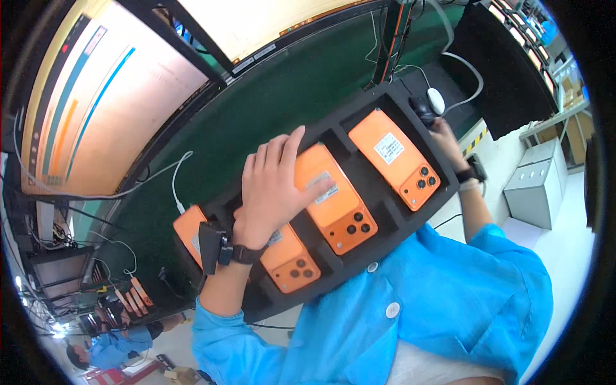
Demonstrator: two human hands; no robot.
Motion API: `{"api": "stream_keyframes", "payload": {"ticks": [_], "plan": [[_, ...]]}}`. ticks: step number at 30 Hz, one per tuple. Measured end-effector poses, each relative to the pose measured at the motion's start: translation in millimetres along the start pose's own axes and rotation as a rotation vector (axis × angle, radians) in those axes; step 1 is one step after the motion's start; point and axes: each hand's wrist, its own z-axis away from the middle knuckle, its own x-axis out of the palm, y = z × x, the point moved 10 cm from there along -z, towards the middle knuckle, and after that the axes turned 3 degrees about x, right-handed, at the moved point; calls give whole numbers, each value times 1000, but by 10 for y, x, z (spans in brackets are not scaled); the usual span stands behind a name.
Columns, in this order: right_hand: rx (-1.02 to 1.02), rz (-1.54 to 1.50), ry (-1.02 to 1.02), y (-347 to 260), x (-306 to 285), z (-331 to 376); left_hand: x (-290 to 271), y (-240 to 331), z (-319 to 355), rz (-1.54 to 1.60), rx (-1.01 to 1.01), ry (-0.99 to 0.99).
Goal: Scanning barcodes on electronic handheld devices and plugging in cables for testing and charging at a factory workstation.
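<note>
A black foam tray [401, 224] with compartments lies slanted before me, holding several orange phones, camera side up with white labels. My left hand [273, 176], fingers outstretched, is over the middle of the tray. Its thumb reaches across the label of one orange phone [343, 215]; whether it presses on it I cannot tell. Under that wrist another phone [292, 260] is partly hidden. At the right end lies a fully visible phone [393, 157]. My right hand [447, 142] is beyond the tray's right edge, at a dark object [422, 110]; its fingers are blurred and partly hidden.
A white mouse [436, 101] sits beside the dark object. Monitors [122, 96] stand at the back left. A white cable [178, 192] runs to the leftmost phone [190, 232]. More orange phones [136, 298] and another person [119, 346] are at lower left. Grey cabinets [536, 183] stand right.
</note>
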Motion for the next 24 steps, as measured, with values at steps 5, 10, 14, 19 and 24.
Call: {"api": "stream_keyframes", "payload": {"ticks": [5,10,14,19,24], "plan": [[-46,-138,37,-1137,-488,870,66,16,-12,5,27,10],[-49,-4,-120,-1861,279,1586,47,-18,69,-16,-20,-17],[-40,232,-261,-1913,993,1727,35,8,29,-41,-9,16],[-120,433,-242,-2065,1378,1688,68,-57,26,-63,-12,36],[-90,419,-249,-2144,1373,1699,-40,-55,86,4,-7,119]]}}
